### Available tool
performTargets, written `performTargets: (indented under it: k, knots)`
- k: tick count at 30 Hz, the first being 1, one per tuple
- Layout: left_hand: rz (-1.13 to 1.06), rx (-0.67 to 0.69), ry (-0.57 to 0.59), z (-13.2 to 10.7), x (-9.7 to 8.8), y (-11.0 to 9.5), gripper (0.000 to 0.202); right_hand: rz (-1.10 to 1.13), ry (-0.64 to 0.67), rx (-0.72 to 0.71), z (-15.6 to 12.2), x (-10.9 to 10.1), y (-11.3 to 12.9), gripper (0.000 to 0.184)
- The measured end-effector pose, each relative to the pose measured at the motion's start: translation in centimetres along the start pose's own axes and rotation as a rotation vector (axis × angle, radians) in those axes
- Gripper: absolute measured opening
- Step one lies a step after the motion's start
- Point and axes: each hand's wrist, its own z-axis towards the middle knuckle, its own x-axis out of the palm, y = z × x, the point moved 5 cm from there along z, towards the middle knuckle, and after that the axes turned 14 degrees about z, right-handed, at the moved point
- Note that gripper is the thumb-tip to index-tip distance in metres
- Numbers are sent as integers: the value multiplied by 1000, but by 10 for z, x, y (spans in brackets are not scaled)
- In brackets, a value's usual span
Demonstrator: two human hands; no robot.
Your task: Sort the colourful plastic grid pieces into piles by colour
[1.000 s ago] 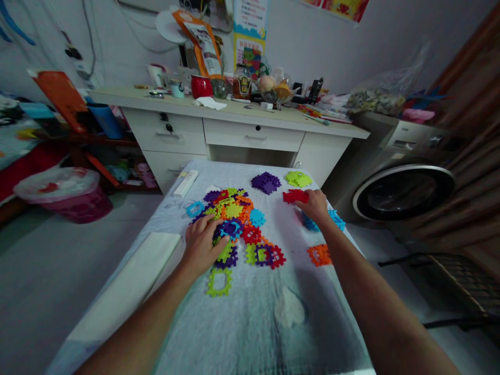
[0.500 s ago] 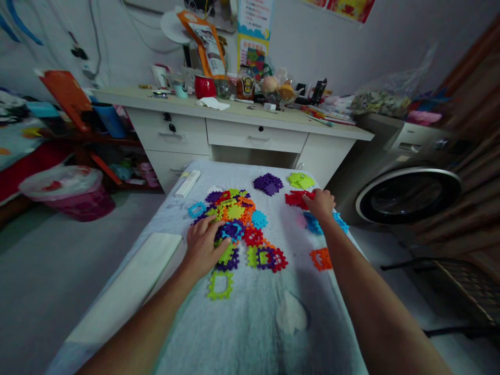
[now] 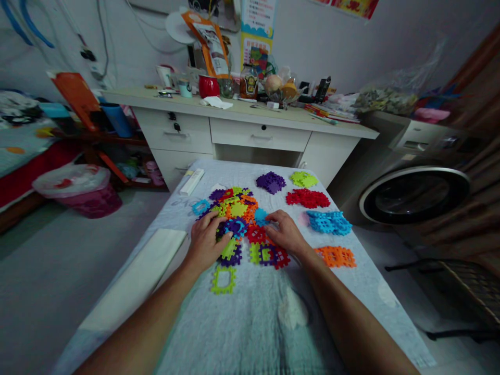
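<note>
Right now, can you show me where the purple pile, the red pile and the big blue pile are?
Purple pile (image 3: 271, 182): head view, middle of the heap.
Red pile (image 3: 308, 198): head view, middle of its top.
Big blue pile (image 3: 330, 222): head view, middle of the stacked pieces.

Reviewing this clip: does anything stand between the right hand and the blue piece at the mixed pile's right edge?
Nothing visible does. The right hand has its fingertips right beside the blue piece; whether they touch is unclear.
</note>
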Motion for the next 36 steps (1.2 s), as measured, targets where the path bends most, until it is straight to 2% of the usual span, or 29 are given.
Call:
performTargets:
  k: [5, 9, 14, 20, 23, 28, 36]
  knots:
    - [-45, -18, -18, 1, 2, 5, 35, -12, 113, -24, -3, 18, -2, 24]
    - [-76, -29, -16, 2, 1, 5, 35, 33, 122, -24, -4, 22, -1, 17]
    - [-7, -79, -33, 2, -1, 6, 34, 121, 18, 69, -4, 17, -3, 9]
    - [55, -96, -22, 3, 2, 8, 34, 113, -141, 194, -7, 5, -19, 5]
    - [62, -97, -22, 2, 2, 8, 33, 46, -129, 174, -8, 3, -19, 16]
    - [31, -81, -10, 2, 1, 7, 35, -126, 22, 98, -10, 11, -12, 45]
    - [-6, -28, 6, 2, 3, 4, 35, -122, 10, 117, -10, 10, -13, 43]
